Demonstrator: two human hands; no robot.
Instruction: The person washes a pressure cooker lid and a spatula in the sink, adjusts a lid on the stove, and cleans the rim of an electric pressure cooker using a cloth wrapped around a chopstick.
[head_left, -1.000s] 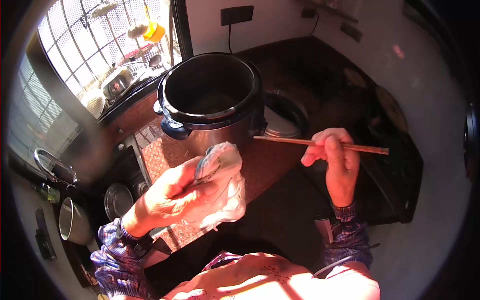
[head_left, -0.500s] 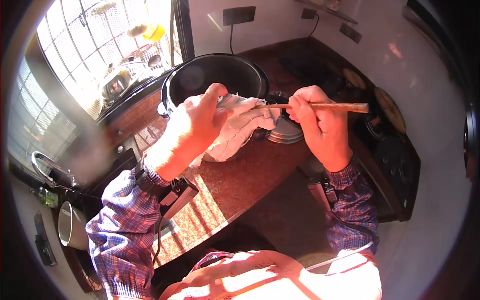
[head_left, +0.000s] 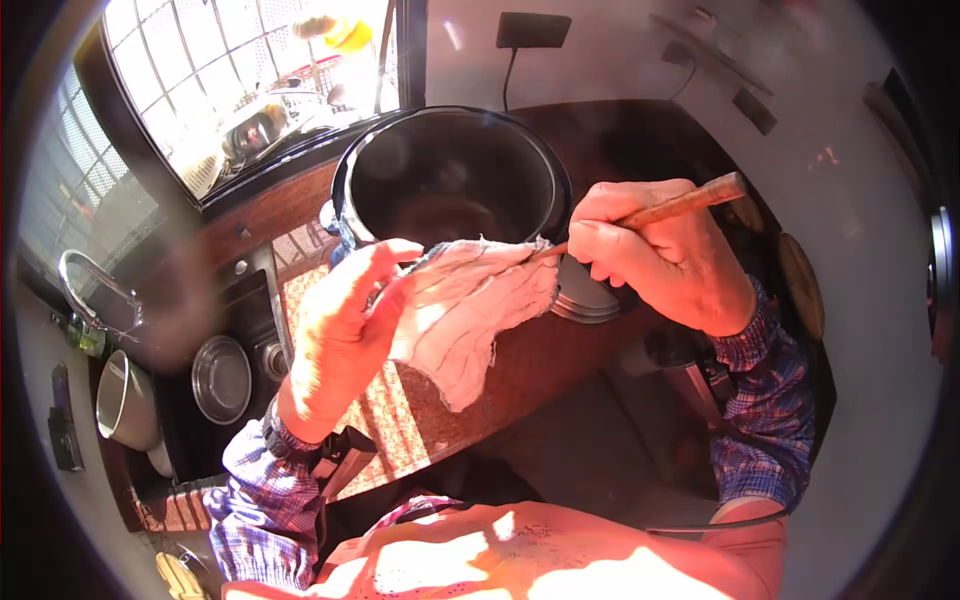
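Speckled red-brown countertop (head_left: 545, 360), sunlit in barred patches at its near left part, runs beneath a grilled window (head_left: 235, 60). Pale wall behind; dark wall plate (head_left: 533, 30) with a cord hanging from it. Black-rimmed deep pot (head_left: 455, 165) stands open on the countertop; its interior is dark.

Left hand (head_left: 340, 325): thumb and fingers clamped on the left side of a pale, frayed cloth (head_left: 465, 315). Cloth is spread out in front of the pot's near side, lower corner hanging over the countertop as seen. Right hand (head_left: 665, 255): fingers closed around a wooden stick (head_left: 690, 203), thicker end up and to the right, thin end meeting the cloth's upper right edge. Whether the tip pierces the fabric: cannot tell.

Right of the pot, partly hidden: round metal piece (head_left: 585, 298). Left side: dark sink (head_left: 245, 308) containing a round metal bowl (head_left: 221, 380); curved faucet (head_left: 82, 272) at its far left; pale bucket (head_left: 127, 402) near the bowl. Both sleeves plaid.
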